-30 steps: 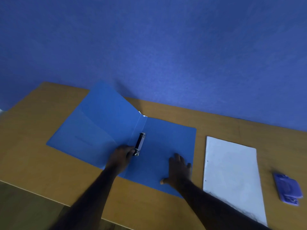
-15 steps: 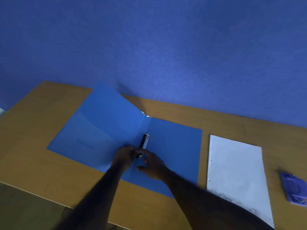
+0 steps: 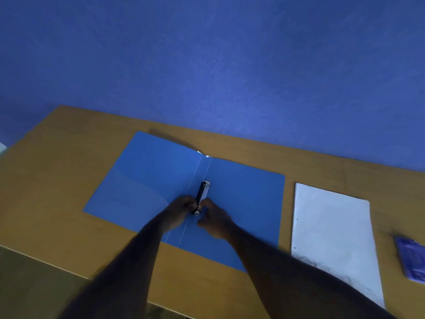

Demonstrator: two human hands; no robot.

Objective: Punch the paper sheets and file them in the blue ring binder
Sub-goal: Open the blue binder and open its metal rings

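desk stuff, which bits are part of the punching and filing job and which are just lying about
Part of the job:
- blue ring binder, lying open
- ring mechanism at its spine, with the left hand and right hand on its near end
- paper sheets, right of the binder, holes along the left edge
- purple object at far right, blurred, possibly the punch

Just lying about:
- nothing else on the wooden desk

Bare table [image 3: 69,180] left of binder [image 3: 241,203]; paper stack [image 3: 331,238] right.
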